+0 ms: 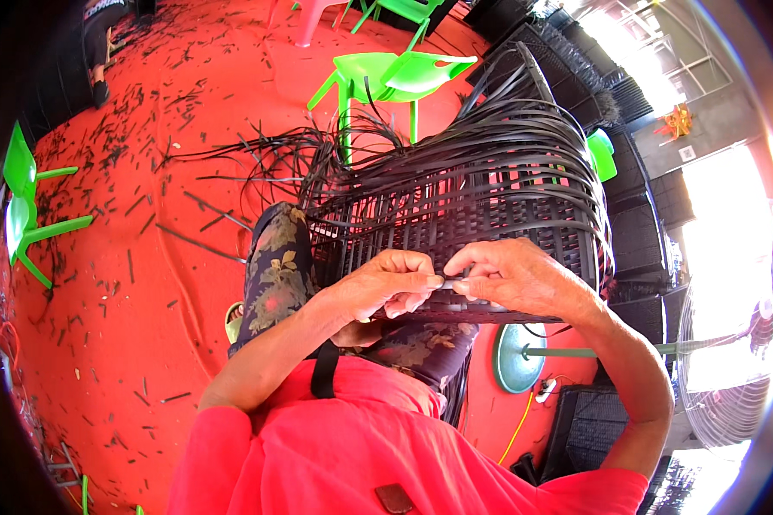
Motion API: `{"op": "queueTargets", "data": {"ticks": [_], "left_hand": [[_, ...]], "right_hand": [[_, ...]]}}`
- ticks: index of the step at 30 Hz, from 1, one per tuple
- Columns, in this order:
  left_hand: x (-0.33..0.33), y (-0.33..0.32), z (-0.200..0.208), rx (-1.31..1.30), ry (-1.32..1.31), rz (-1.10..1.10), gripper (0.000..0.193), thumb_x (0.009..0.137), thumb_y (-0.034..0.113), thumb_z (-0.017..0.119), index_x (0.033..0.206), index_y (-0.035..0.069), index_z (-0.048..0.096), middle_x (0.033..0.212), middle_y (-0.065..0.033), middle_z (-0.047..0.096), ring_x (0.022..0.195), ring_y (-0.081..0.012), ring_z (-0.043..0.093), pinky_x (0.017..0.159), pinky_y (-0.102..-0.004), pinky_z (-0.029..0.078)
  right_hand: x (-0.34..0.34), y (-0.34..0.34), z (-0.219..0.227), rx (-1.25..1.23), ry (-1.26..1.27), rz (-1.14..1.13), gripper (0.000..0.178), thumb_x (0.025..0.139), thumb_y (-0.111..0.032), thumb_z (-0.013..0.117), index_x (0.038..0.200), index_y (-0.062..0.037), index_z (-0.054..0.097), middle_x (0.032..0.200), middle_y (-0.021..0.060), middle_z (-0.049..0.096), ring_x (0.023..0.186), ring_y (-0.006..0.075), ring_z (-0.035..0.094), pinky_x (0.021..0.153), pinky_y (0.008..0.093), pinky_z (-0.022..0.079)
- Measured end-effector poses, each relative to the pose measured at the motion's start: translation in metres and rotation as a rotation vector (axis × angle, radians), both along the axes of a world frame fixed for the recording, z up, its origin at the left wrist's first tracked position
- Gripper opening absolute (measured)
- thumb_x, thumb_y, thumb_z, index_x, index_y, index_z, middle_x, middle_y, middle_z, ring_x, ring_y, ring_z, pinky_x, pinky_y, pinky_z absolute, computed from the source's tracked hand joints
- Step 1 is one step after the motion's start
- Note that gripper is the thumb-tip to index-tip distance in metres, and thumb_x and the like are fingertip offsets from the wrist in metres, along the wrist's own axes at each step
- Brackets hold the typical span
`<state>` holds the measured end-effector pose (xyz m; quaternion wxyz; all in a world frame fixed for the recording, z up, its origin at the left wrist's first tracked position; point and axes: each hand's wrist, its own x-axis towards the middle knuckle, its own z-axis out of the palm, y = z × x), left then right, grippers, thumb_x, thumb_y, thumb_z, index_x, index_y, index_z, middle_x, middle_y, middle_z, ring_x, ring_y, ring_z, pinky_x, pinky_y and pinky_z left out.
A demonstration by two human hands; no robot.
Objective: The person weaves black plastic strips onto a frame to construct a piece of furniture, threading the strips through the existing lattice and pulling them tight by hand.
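Observation:
A partly woven black wicker piece (455,225) rests across my lap, with flat black strips (515,129) hanging loose over its far side. At its near edge, my left hand (395,283) is closed, thumb and forefinger pinching one end of a short, thin dark strip (447,284). My right hand (520,276) pinches the other end, its fingers curled. The two hands almost touch, fingertip to fingertip. Whether this strip is joined to the weave is hidden by my fingers.
Green plastic chairs (404,75) stand beyond the wicker piece, and another chair (24,202) is at the left. Strip scraps litter the red floor (112,343). A fan's round base (518,360) is at my right, near a yellow cord (517,429). Dark woven pieces (636,197) are stacked along the right.

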<state>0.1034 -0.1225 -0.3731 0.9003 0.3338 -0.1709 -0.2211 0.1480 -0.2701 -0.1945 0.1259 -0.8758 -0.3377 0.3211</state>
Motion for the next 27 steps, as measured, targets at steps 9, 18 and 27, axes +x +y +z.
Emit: {"op": "queueTargets", "data": {"ticks": [9,18,27], "left_hand": [[0.018,-0.018,-0.006,0.025,0.125,-0.071,0.033,0.095,0.029,0.047,0.113,0.003,0.055,0.059,-0.0071,0.058,0.038,-0.0093,0.048,0.034,-0.0205,0.035],[0.026,-0.03,0.008,0.2,0.068,-0.287,0.031,0.09,0.018,0.053,0.119,0.008,0.047,0.057,-0.0073,0.058,0.035,-0.0088,0.045,0.033,-0.0205,0.033],[0.016,-0.007,0.009,0.664,-0.219,0.158,0.015,0.087,0.019,0.06,0.081,0.006,0.056,0.055,-0.001,0.052,0.039,-0.0058,0.042,0.035,-0.0215,0.03]], "right_hand": [[0.0,-0.004,0.014,-0.092,-0.469,0.215,0.011,0.076,-0.011,0.057,0.072,-0.0016,0.059,0.066,0.0194,0.058,0.066,0.0384,0.058,0.06,0.0443,0.046],[0.003,-0.027,-0.03,-0.212,-0.654,0.281,0.01,0.073,-0.01,0.063,0.072,-0.0043,0.055,0.065,0.0148,0.058,0.063,0.0361,0.058,0.056,0.0447,0.046],[-0.007,-0.021,-0.019,0.024,-0.567,0.176,0.017,0.073,-0.003,0.064,0.089,-0.0014,0.059,0.085,0.0159,0.057,0.077,0.0365,0.057,0.067,0.0429,0.046]]}}
